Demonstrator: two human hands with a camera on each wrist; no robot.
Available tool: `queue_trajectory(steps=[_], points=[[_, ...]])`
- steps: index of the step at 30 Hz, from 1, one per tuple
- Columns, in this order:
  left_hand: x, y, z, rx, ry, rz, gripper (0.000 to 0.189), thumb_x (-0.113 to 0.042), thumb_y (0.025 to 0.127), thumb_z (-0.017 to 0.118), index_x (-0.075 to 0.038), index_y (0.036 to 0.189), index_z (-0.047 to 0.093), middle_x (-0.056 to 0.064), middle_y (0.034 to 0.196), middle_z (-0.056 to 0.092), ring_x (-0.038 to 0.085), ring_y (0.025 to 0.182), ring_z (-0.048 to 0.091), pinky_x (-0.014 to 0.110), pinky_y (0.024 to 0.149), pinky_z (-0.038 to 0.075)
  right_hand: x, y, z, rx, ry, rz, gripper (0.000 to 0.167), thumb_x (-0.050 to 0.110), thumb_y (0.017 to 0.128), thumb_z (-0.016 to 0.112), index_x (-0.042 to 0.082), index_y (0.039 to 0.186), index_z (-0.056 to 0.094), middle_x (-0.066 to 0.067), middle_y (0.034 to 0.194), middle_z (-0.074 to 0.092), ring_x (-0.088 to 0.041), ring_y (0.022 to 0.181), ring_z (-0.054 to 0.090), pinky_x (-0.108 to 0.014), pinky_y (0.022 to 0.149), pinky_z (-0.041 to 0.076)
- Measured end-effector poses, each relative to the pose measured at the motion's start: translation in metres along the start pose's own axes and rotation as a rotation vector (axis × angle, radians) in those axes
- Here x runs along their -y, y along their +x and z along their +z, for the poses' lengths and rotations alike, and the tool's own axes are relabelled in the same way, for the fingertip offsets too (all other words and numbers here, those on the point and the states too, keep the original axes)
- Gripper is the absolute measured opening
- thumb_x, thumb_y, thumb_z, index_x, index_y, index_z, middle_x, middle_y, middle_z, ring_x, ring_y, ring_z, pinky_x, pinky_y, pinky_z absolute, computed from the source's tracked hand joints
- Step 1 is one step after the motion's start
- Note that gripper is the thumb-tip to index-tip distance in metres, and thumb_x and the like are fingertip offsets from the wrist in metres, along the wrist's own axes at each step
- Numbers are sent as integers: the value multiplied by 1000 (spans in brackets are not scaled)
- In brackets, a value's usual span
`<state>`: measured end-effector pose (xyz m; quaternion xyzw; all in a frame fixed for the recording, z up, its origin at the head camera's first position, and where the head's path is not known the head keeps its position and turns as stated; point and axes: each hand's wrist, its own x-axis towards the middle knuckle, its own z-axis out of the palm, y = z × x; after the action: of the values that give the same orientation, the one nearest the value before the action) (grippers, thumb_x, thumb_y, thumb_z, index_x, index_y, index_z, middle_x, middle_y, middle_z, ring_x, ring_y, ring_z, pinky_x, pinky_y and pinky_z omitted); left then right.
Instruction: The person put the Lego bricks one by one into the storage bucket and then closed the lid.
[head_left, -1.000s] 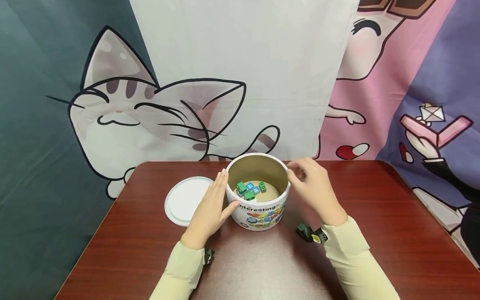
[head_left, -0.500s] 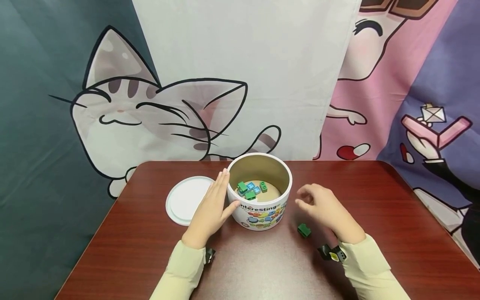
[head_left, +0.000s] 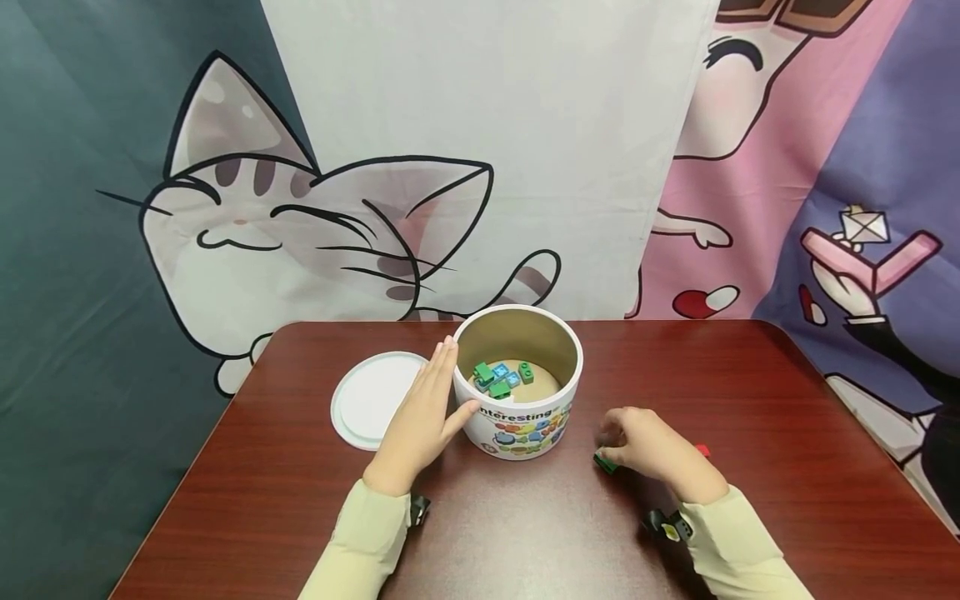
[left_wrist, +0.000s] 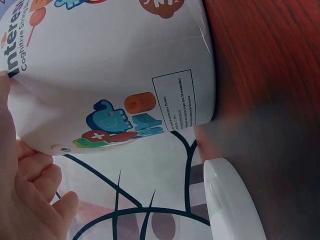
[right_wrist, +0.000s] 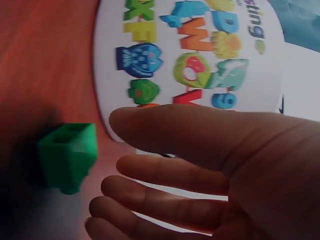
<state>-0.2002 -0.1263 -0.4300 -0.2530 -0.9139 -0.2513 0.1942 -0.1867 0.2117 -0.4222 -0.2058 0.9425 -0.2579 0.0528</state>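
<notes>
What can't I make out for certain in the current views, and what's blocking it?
- Red piece, head view: mostly hidden behind the right hand; its shape can't be told.
- Green block, head view: partly covered by the right hand's fingers.
- White lid: right side behind the left hand in the head view; cut off by the bottom edge in the left wrist view.
- Boxed label, left wrist view: print too small to read fully.
</notes>
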Motion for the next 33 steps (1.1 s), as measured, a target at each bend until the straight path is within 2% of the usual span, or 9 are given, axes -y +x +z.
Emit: queue_trajectory(steps=[9,13,22,33], points=[[1,1,-1,-5,-2,3,83,-38,100,64,-1,161,21,15,166,25,23,154,20,51,121,24,-4,-2,11,19,3,45,20,3,73,84,8,81,68,5,71,60,-8,66,54,-29,60,48],[1,0,-1,0,-2,-1,83,-39,100,63,-1,161,21,12,167,22,22,154,19,50,122,23,-5,-2,12,19,7,39,20,3,72,84,9,79,67,6,69,61,-7,65,54,-28,59,48],[1,0,0,0,-8,0,82,-39,100,63,0,160,22,15,166,23,24,154,20,51,121,24,-6,-2,13,9,8,18,19,3,72,85,10,77,67,7,68,61,-5,63,54,-26,57,47],[0,0,0,-3,0,8,83,-37,100,64,1,160,22,15,166,23,26,154,21,50,121,24,-6,0,13,-98,-26,-2,18,1,72,82,6,81,68,2,73,59,-12,69,55,-30,61,49]])
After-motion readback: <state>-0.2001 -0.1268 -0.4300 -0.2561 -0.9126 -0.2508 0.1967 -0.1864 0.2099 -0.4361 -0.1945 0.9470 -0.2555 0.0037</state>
